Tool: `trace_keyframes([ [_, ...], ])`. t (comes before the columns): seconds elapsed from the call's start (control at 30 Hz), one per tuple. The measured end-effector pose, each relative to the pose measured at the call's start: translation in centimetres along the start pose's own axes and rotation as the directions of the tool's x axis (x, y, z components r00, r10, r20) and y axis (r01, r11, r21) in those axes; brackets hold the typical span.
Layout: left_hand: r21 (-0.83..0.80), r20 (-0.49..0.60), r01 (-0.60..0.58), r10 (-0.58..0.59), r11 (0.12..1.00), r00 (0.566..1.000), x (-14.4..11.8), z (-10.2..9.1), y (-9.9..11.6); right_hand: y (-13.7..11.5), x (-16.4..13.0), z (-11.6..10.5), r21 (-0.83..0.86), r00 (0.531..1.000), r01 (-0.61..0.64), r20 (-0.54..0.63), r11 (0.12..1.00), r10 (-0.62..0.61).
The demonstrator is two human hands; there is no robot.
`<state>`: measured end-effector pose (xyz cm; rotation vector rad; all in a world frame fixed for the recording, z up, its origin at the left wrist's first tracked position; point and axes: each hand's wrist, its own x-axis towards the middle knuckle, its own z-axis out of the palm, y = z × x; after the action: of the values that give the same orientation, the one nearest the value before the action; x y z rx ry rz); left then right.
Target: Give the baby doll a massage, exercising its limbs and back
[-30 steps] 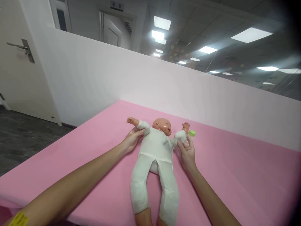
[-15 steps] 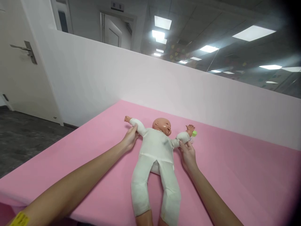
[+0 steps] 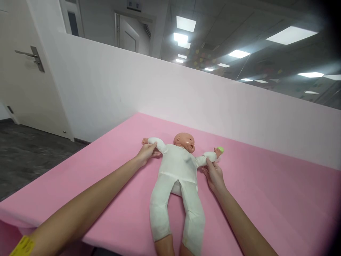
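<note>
A baby doll (image 3: 178,165) with a white cloth body lies on its back on a pink-covered table (image 3: 112,213), its head turned to the right and both arms spread. My left hand (image 3: 147,153) grips the doll's arm on the left side, thumb on top and fingers underneath. On the other side my right hand (image 3: 214,174) is closed round the doll's other arm near the elbow. Just behind that arm's plastic hand is a small green object (image 3: 220,149), mostly hidden. The doll's feet fall outside the picture.
A white low wall (image 3: 170,96) runs along the table's far side. At the left stands a door (image 3: 32,71) with a metal handle, above a dark floor (image 3: 23,156). A yellow band (image 3: 22,246) is on my left forearm.
Both of the doll's arms have come down a little, lying flatter and more outstretched. My hands keep their hold. The view has shifted slightly.
</note>
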<state>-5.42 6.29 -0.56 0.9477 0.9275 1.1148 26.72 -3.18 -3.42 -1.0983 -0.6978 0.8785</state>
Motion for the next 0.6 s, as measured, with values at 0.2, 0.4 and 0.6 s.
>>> trace_keyframes([
  [0.2, 0.046, 0.056, -0.017, 0.014, 0.999, 0.998, -0.6, 0.3, 0.3, -0.2, 0.2, 0.0, 0.035, 0.999, -0.043, 0.013, 0.998, 0.043],
  [0.4, 0.522, 0.104, -0.229, 0.206, 0.822, 0.973, -1.6, 0.7, 0.4, -0.3, 0.0, 0.2, 0.059, 0.999, -0.039, 0.011, 0.997, 0.039],
  [0.6, 0.679, 0.379, -0.379, 0.142, 0.628, 0.914, -3.4, 1.3, 0.6, -0.1, 0.3, 0.2, 0.058, 0.999, -0.040, 0.017, 0.997, 0.039],
])
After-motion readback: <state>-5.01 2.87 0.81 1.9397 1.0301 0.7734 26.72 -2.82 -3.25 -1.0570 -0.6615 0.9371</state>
